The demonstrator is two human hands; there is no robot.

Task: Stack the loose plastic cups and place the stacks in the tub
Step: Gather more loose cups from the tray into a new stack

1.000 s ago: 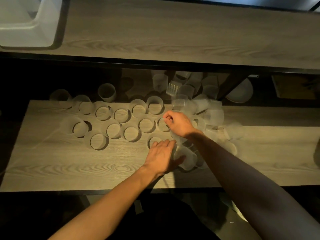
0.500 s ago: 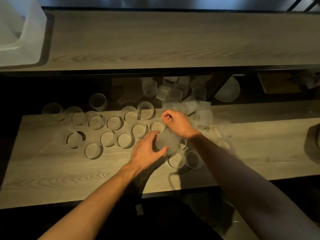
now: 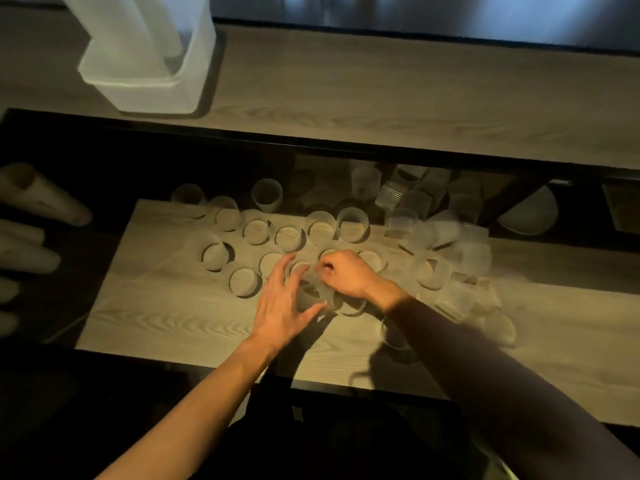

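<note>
Several frosted plastic cups stand upright on the lower wooden shelf (image 3: 173, 317), such as one (image 3: 352, 224) in the back row; more lie tumbled in a pile (image 3: 446, 237) at the right. My left hand (image 3: 284, 306) wraps around a cup stack (image 3: 313, 294) at the shelf's middle. My right hand (image 3: 346, 275) pinches the rim of the stack's top cup from above. The translucent tub (image 3: 152, 88) sits on the upper shelf at the far left and holds tall cup stacks (image 3: 114, 26).
The upper wooden shelf (image 3: 381, 98) overhangs the back of the lower one, with a black frame edge between. Long cup stacks (image 3: 41, 195) lie in the dark at the left. A pale bowl (image 3: 530, 213) sits at the back right.
My left hand picked up a cup near the shelf's front and brought it up under my right hand's cup. Both hands now meet on one stack. The camera tilted up, showing more of the tub.
</note>
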